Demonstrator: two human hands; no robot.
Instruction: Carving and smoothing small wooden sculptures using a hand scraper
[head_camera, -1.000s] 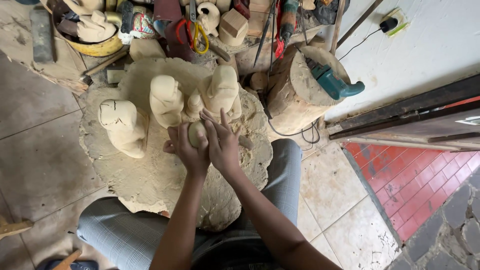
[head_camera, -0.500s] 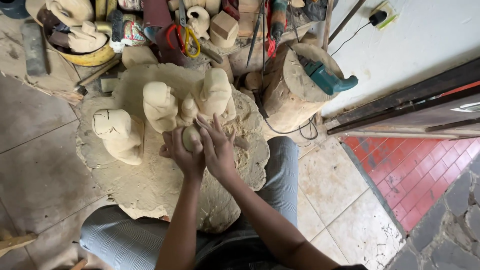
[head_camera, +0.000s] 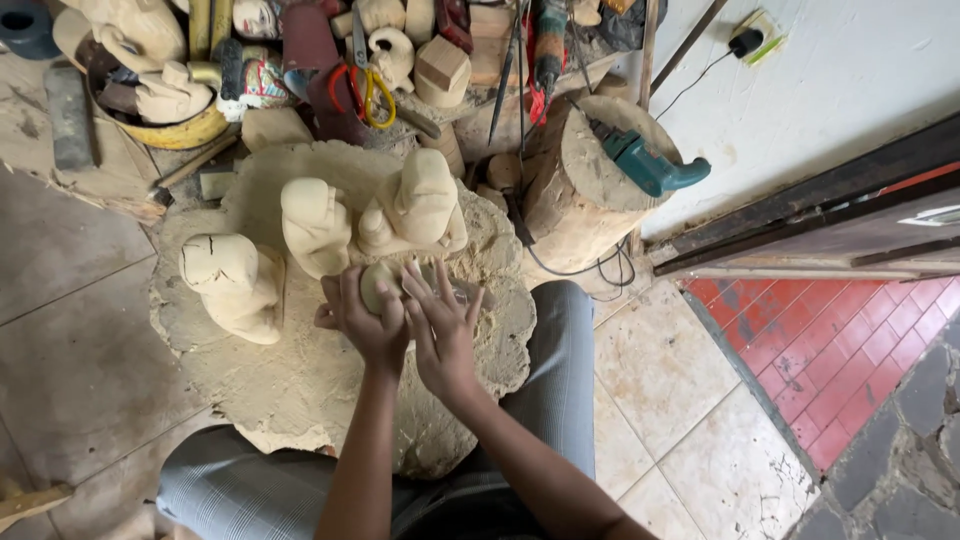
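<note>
Pale carved wooden piece, six o'clock of tall figures on slab; cupped by left hand, right hand flat-fingered against it. Probably light, stiff, dusty; best gripped round sides.

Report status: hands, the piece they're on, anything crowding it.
Left hand cups small pale carving; right hand flat against it, fingers spread. Larger carvings directly beyond it, on the wood slab.

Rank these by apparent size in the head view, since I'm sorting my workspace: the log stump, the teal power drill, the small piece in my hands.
1. Log stump
2. Teal power drill
3. Small piece, partly hidden by the left hand and right hand
</note>
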